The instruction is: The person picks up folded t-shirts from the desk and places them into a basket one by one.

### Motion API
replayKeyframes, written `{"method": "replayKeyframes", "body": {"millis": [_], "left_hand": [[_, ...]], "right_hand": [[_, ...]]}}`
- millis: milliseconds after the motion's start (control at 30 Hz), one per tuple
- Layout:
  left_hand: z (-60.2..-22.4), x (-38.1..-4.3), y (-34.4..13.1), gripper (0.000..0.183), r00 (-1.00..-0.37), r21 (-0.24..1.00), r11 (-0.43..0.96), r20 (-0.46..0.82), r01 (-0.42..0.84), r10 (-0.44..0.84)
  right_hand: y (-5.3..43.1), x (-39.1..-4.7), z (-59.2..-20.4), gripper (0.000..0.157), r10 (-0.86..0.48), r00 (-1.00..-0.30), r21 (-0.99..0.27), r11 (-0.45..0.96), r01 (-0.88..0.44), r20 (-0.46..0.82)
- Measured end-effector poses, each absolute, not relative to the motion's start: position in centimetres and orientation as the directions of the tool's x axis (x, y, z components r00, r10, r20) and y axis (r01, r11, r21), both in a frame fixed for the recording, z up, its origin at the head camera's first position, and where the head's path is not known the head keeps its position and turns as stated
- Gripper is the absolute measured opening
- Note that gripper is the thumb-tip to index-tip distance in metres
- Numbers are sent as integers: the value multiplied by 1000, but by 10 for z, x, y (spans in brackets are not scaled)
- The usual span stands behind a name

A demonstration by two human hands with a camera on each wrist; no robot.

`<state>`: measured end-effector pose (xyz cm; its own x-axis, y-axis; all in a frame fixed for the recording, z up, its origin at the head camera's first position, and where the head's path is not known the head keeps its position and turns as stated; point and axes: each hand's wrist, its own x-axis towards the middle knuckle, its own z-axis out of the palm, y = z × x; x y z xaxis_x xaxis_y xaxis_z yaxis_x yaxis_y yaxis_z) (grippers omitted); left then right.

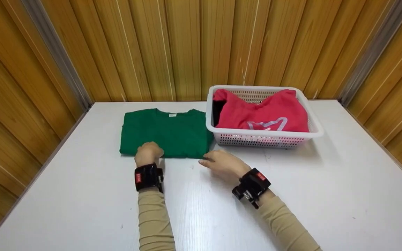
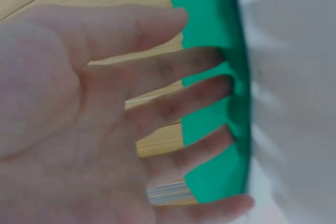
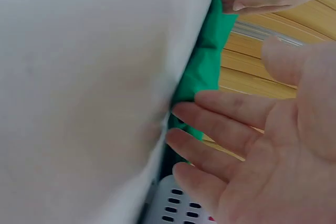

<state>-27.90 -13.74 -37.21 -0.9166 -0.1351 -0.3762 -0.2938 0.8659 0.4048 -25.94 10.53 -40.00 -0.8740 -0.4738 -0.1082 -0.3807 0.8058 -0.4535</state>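
A green T-shirt [image 1: 166,134] lies folded into a flat rectangle on the white table [image 1: 201,209], its neckline and white label toward the back wall. At its near edge, left of the middle, my left hand [image 1: 148,153] has its fingertips against the cloth. In the left wrist view the fingers of that hand [image 2: 173,106] are spread and extended, with the thumb apart. My right hand [image 1: 225,163] reaches the shirt's near right corner. The right wrist view shows its fingers [image 3: 215,124] loosely extended at the green fabric [image 3: 202,69], pinching nothing.
Right of the shirt stands a white perforated basket [image 1: 263,137], its left side close against the shirt's right edge. A red garment [image 1: 263,111] with a pale star outline lies inside, beside something black. Wood-patterned panels [image 1: 201,48] wall in the table's back and sides.
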Motion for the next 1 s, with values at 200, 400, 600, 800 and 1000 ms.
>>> {"method": "replayKeyframes", "body": {"millis": [200, 400, 600, 800, 1000], "left_hand": [[-363, -276, -139, 34, -892, 376, 867, -424, -328, -153], [-365, -278, -138, 33, -914, 379, 876, -378, -298, -148], [-374, -283, -137, 42, -964, 473, 854, -240, -219, -115], [-380, -286, -133, 59, -965, 427, 887, -251, -177, -71], [-380, -284, -133, 54, -949, 381, 909, -312, -170, -46]], "right_hand": [[104, -256, -388, 37, -489, -855, -429, 819, -382, -172], [100, -253, -387, 32, -463, -886, -399, 815, -419, -14], [98, -252, -396, 36, -444, -878, -354, 803, -479, 180], [100, -254, -402, 59, -551, -834, -385, 776, -499, -28], [101, -253, -403, 61, -565, -805, -384, 794, -471, -181]]}}
